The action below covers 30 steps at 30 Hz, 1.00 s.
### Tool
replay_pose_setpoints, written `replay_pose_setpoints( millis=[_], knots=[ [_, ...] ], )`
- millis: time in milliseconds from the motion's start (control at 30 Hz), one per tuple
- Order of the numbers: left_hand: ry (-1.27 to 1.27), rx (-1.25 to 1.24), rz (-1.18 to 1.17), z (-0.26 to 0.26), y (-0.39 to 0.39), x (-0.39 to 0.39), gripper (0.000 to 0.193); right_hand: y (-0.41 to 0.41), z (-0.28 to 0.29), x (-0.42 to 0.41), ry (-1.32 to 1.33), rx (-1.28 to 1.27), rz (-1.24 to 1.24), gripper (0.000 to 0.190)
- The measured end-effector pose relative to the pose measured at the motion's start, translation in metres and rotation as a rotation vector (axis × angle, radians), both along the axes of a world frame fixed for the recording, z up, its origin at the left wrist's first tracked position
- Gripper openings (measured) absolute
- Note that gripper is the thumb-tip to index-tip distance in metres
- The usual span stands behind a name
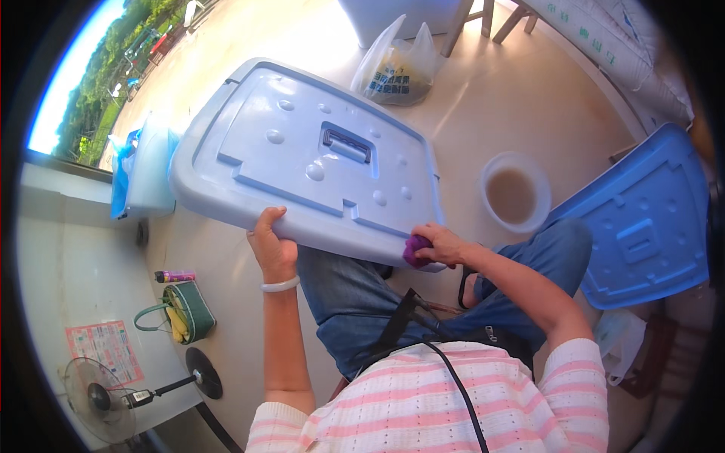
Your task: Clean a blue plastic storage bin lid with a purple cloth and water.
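Note:
A grey-blue plastic storage-box lid with a recessed dark handle is held tilted above my lap. My left hand grips its near rim, the thumb on top and the fingers hidden beneath. At the lid's near right corner, my right hand holds a bunched purple cloth against the rim. To the right of the lid, a round whitish plastic basin with murky brown water stands on the floor. A second lid, bright blue, leans beyond my knee on the right.
A blue-white tub stands at the left. A plastic bag sits beyond the lid, near wooden stool legs. A green basket with corn, a spray can and a standing fan are at lower left. White sacks lie at upper right.

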<state>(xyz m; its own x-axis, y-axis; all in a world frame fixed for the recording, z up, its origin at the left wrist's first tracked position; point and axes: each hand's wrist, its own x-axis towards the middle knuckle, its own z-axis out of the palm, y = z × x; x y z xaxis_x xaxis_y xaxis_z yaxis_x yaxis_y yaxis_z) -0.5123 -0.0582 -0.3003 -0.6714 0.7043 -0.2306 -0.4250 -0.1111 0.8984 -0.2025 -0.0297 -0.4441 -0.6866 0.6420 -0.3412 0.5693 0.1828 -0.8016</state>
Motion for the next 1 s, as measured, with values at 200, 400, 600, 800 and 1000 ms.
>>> replay_pose_setpoints(
  millis=[200, 400, 600, 800, 1000],
  knots=[
    [0.043, -0.039, -0.013, 0.001, -0.002, -0.006, 0.031, 0.026, 0.029, 0.007, 0.105, 0.045, -0.406, 0.040],
    [0.068, -0.095, -0.021, 0.007, -0.003, -0.003, 0.028, 0.018, 0.018, -0.093, 0.490, 0.126, -0.324, 0.040],
    [0.103, -0.099, -0.081, 0.020, -0.003, 0.012, 0.022, -0.008, -0.095, 0.032, -0.420, 0.017, -0.111, 0.039],
    [-0.011, -0.081, -0.138, 0.020, 0.000, -0.010, 0.029, 0.010, -0.089, 0.045, -0.290, -0.191, -0.603, 0.039],
    [-0.088, -0.066, -0.070, 0.040, -0.002, -0.002, 0.043, 0.011, -0.008, 0.011, 0.232, 0.096, -0.500, 0.042]
  ],
)
